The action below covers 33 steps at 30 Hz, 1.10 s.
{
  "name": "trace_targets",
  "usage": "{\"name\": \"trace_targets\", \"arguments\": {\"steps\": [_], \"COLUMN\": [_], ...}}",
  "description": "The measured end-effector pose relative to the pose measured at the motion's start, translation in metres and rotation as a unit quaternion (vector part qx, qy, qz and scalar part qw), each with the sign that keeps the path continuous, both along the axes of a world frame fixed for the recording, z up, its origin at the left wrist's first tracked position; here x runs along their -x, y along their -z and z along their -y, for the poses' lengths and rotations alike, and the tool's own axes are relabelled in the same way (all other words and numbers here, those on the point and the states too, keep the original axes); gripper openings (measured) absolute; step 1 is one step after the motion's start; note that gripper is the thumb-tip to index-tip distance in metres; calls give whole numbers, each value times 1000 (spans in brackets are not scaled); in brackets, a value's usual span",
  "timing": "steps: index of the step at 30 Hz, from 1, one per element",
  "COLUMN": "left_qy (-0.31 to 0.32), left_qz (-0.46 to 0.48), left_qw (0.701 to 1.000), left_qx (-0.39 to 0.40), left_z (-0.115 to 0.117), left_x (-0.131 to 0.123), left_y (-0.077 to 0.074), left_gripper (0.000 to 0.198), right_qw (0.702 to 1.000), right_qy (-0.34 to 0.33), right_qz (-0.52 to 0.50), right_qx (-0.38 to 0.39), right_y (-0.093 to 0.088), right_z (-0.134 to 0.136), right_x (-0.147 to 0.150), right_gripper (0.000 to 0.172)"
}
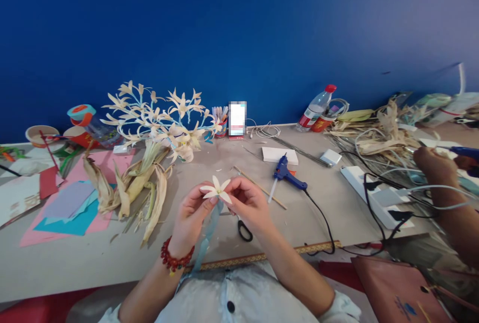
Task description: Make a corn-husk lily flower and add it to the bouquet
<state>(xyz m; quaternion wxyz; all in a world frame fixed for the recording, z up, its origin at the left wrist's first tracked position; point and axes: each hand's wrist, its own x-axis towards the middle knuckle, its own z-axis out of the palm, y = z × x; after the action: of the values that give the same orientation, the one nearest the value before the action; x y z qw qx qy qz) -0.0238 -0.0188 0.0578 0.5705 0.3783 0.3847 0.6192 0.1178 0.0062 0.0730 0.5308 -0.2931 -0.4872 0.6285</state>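
My left hand [190,215] and my right hand [249,203] are both pinched on a small cream husk flower [217,189], held just above the table. A pale blue ribbon [207,235] hangs down from under the flower toward my lap. My left wrist wears a red bead bracelet [175,259]. Black scissor handles [244,230] lie on the table just under my right hand. A thin wooden stick [262,189] lies beyond my right hand.
Dried corn husks [138,188] and coloured paper sheets [71,208] lie at the left. A finished spray of husk flowers [160,121] stands behind. A blue glue gun [288,175] with a black cord lies at the right. Another person's hand [436,165] works at the far right among cables.
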Motion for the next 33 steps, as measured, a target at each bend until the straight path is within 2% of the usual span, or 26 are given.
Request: {"name": "trace_targets", "arguments": {"steps": [7,12,18,26,30,33], "left_qy": [11,12,29,76,104,137], "left_qz": [55,75,68,48,63,76], "left_qw": [998,996,997,996,991,985], "left_qx": [5,42,35,17,47,69], "left_z": [1,2,-1,-9,-11,-13], "left_x": [-5,-7,-3,5,8,11], "left_y": [-3,-6,-5,-10,-11,-11], "left_gripper": [5,9,10,7,11,14], "right_qw": [999,1000,998,996,995,991], "right_qy": [9,-6,-40,-79,-97,-122], "right_qz": [30,9,-27,-27,-16,-4], "right_qx": [-22,14,51,38,27,47], "right_y": [3,-1,-2,-2,-3,-1], "right_z": [-1,-1,-4,-15,-18,-19], "right_x": [-2,0,1,-2,-5,-7], "right_gripper": [24,28,30,30,27,26]}}
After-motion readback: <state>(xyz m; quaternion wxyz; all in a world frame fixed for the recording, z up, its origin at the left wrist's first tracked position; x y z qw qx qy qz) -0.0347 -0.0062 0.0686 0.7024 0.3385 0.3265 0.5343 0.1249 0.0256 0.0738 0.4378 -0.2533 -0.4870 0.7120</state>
